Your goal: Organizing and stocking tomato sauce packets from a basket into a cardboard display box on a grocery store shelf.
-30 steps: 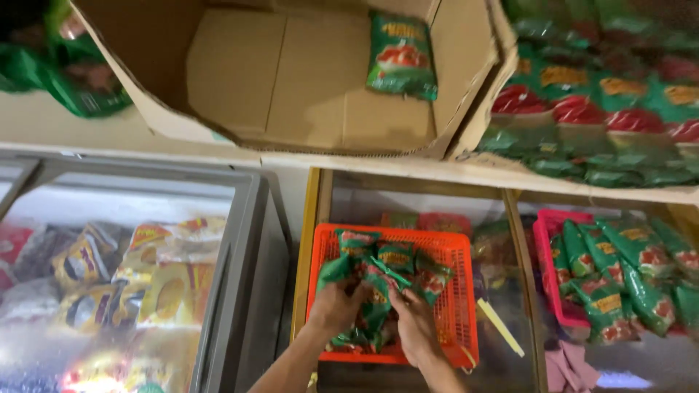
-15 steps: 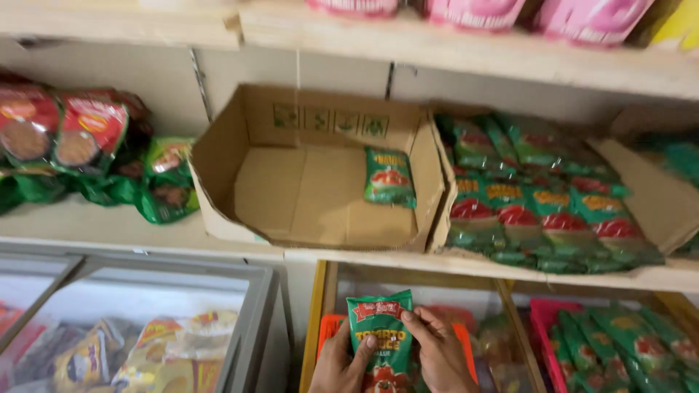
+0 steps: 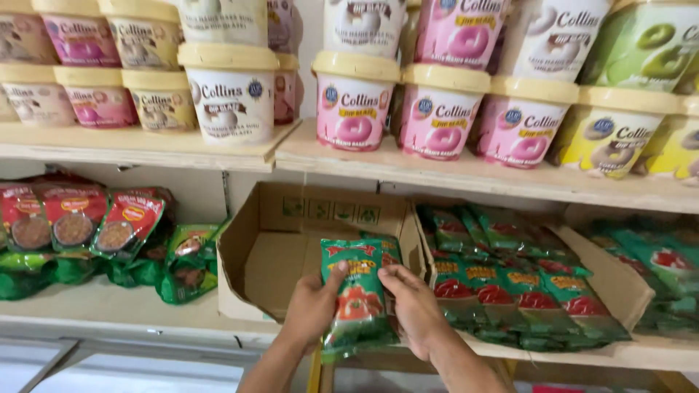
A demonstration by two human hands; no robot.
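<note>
Both my hands hold one green pouch with a red tomato picture (image 3: pixel 357 295), upright, in front of an open cardboard box (image 3: pixel 247 251) on the middle shelf. My left hand (image 3: pixel 312 309) grips the pouch's left edge. My right hand (image 3: pixel 411 306) grips its right edge. Another green pouch (image 3: pixel 388 251) leans inside the box just behind the held one. The rest of the box looks bare.
A second cardboard box (image 3: pixel 619 280) to the right is packed with several like green pouches (image 3: pixel 510 284). Red and green pouches (image 3: pixel 80 233) lie at the left of the same shelf. Pink, white and yellow tubs (image 3: pixel 444 120) stand on the upper shelf (image 3: pixel 466 178).
The view has tilted up from the orange basket to the shelves. My hands have lifted a green pouch from the basket up to the front of the open box.
</note>
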